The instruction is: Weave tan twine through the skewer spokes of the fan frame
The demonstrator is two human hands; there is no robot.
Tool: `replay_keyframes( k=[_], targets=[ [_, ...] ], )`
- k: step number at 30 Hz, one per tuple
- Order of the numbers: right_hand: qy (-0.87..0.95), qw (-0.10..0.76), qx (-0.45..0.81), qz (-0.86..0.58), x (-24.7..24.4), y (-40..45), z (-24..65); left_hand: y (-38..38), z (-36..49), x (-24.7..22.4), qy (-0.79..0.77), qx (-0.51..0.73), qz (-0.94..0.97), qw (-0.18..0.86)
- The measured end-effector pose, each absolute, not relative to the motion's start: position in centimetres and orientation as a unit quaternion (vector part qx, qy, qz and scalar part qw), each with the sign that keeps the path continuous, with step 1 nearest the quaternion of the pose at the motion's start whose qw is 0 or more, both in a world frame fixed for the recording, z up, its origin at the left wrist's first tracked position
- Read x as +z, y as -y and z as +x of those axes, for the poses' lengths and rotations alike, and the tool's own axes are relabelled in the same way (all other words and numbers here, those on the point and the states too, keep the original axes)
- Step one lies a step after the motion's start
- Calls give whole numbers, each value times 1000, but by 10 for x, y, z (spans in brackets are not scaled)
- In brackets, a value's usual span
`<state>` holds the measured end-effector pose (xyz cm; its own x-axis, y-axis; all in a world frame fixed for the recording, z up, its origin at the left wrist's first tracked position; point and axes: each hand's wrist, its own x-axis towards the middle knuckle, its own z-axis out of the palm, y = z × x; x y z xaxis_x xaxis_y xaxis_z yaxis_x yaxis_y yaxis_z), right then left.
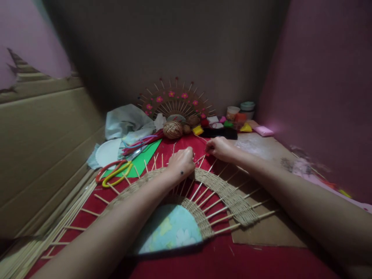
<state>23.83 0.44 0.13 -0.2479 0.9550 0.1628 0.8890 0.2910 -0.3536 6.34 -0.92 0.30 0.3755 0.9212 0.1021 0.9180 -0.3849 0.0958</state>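
A half-round fan frame of thin sticks with a woven twine band lies in front of me. Its inner half-disc is covered in light blue floral cloth. My left hand is closed at the top of the band; what its fingers hold is hidden. To its right, my right hand pinches a thin strand of twine just beyond the stick ends. A pale strand or stick shows between both hands. Behind them sits a ball of twine, with a thread trailing toward my left hand.
Scissors with red and yellow handles lie left on a green sheet. Long loose sticks run along the left edge. A flower-decorated fan leans on the back wall, with small colourful packets and a cup. Cardboard lies right.
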Motion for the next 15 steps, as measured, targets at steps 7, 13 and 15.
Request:
replay_keyframes(
  k=[7,13,15],
  targets=[
    [791,157,78,-587,0,-5,239,11,65,-1,-508,103,855,35],
    [789,151,51,-594,-5,-7,237,11,68,1,-489,94,865,57],
    [789,148,44,-594,-6,-7,236,12,71,1,-499,74,862,44]
  ],
)
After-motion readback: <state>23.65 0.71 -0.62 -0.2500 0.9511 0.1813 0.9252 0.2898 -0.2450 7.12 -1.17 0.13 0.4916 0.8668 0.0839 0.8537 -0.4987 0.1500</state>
